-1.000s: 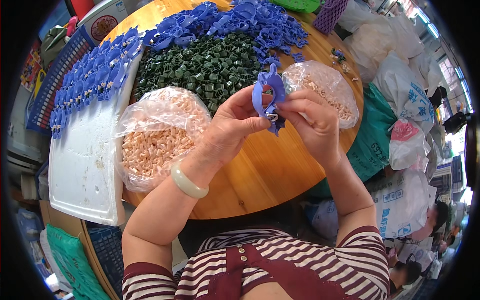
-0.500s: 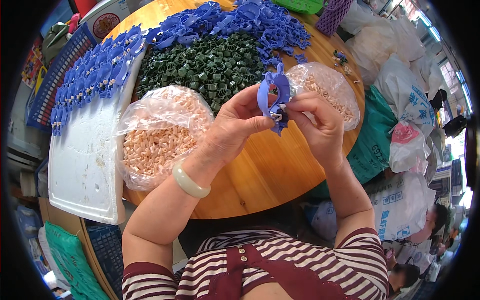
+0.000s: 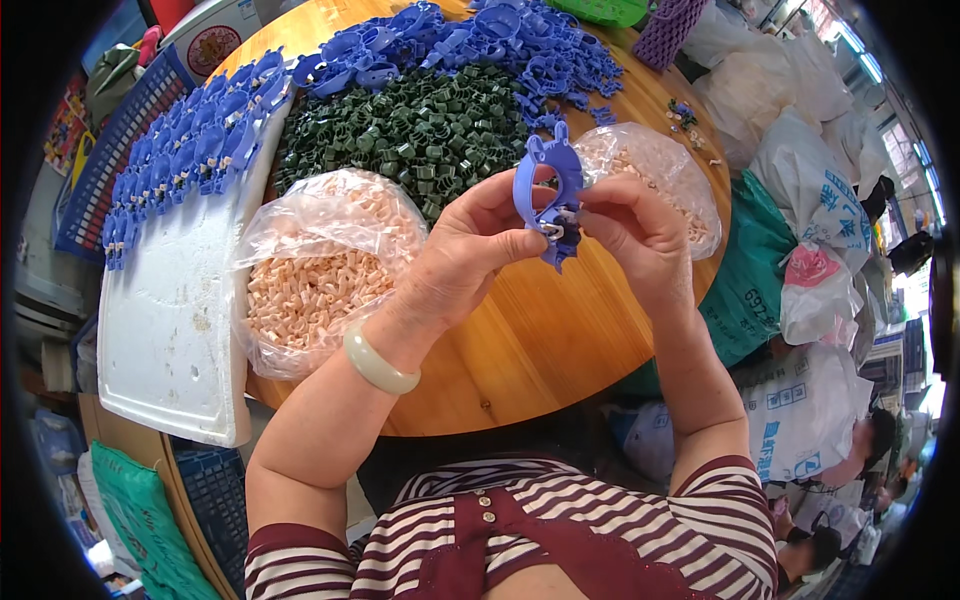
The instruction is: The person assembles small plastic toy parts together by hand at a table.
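Observation:
My left hand (image 3: 480, 230) is closed around a blue plastic ring-shaped part (image 3: 540, 165), held upright over the near half of the table. Small pale and dark pieces sit in its lower end, beside my left thumb. At that lower end's right side, the fingers of my right hand (image 3: 640, 225) are pinched together. Whatever lies between those fingertips is hidden. Beyond my hands spreads a pile of small dark green plastic parts (image 3: 400, 135). Left of my left hand, an open clear bag holds small peach-coloured pieces (image 3: 310, 300).
A heap of blue parts (image 3: 450, 45) covers the round wooden table's (image 3: 500, 370) far side. Rows of blue parts (image 3: 190, 150) lie on a white foam board (image 3: 170, 340) at left. Another clear bag of peach pieces (image 3: 660, 170) rests beyond my right hand. Stuffed bags (image 3: 800, 180) crowd the right.
My right fingers have shifted slightly to the right along the blue part, and their grip has changed. The blue part has turned slightly in my left hand, which stays in place.

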`<state>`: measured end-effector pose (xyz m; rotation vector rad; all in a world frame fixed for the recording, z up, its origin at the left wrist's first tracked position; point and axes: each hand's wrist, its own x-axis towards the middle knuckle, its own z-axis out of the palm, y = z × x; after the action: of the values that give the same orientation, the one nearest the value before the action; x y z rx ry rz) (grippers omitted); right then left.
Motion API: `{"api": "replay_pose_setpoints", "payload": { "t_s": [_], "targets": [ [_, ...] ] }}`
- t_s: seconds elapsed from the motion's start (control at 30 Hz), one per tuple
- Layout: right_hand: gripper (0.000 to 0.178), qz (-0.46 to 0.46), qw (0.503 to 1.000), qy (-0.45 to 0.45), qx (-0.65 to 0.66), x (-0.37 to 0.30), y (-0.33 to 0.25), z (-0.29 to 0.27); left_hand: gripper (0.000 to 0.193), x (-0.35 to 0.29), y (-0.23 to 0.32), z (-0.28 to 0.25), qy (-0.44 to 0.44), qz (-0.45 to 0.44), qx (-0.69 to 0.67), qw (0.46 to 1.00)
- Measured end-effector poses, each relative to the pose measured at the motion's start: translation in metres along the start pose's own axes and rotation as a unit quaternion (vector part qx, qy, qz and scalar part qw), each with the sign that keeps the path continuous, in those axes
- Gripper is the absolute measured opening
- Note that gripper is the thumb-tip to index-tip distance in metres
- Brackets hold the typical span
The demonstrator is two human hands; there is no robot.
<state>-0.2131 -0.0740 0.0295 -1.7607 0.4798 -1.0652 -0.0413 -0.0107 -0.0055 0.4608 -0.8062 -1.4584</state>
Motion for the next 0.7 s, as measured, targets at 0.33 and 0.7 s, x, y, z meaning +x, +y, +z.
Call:
{"api": "replay_pose_setpoints", "payload": {
  "t_s": [0.33, 0.7],
  "targets": [
    [0.017, 0.105, 0.993, -0.018, 0.042, 0.003, 0.01, -0.011, 0.047, 0.002, 0.0, -0.005, -0.03, -0.07, -0.036, 0.996],
    [0.022, 0.164, 0.986, -0.007, 0.01, 0.026, 0.03, -0.014, 0.034, 0.003, 0.004, 0.0, 0.068, -0.034, 0.109, 0.991]
  ]
}}
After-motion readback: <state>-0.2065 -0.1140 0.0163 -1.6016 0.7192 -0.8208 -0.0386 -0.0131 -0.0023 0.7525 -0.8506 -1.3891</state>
